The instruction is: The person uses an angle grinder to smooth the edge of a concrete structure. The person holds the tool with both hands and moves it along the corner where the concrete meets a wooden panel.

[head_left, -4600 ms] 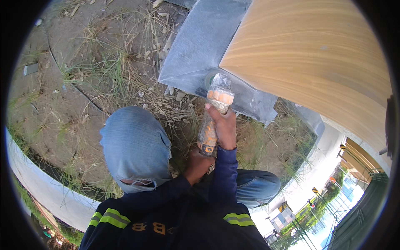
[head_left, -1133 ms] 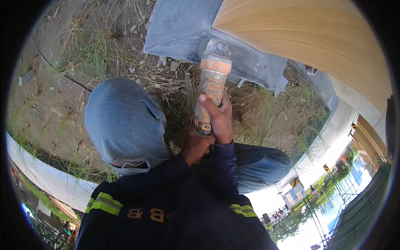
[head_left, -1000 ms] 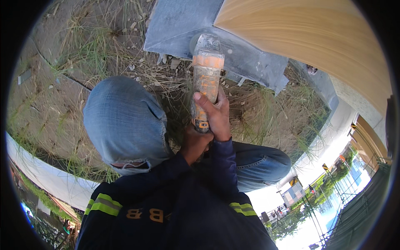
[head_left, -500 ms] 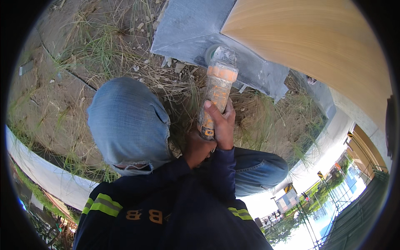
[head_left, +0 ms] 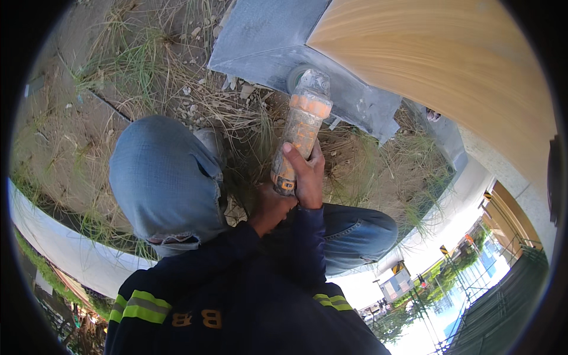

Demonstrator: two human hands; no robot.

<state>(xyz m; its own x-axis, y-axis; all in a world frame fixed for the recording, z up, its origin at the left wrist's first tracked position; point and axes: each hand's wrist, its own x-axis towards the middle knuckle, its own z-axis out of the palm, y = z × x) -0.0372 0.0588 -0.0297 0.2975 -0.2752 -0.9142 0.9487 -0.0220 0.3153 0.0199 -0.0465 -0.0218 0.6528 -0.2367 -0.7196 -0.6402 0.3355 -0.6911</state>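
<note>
Head view: the grinder was in front of you, a touch right of centre, head end over the grey slab, tail toward your lap. Its disc showed at the left of the head; couldn't tell if it touched the slab.

Edges: the slab's near edge passed behind the tool, from a corner on your left to a ragged end on your right. The tan panel stood beyond it, its corner near the grinder head, so room was tight ahead and to the right. Open room was on the left, over dirt and dry grass, with loose chips by the slab. Your left knee bulked up beside your left hand; your right knee was folded out right. Hands worked in the gap between.

Hands: close together, both clamped on the grinder. Right hand gripped the body from the right, thumb up along the top, forearm nearly in line with it. Left hand curled round the tail end, lower down, fingers mostly hidden, forearm angled in from the left. Tool leaned slightly right toward its head.
</note>
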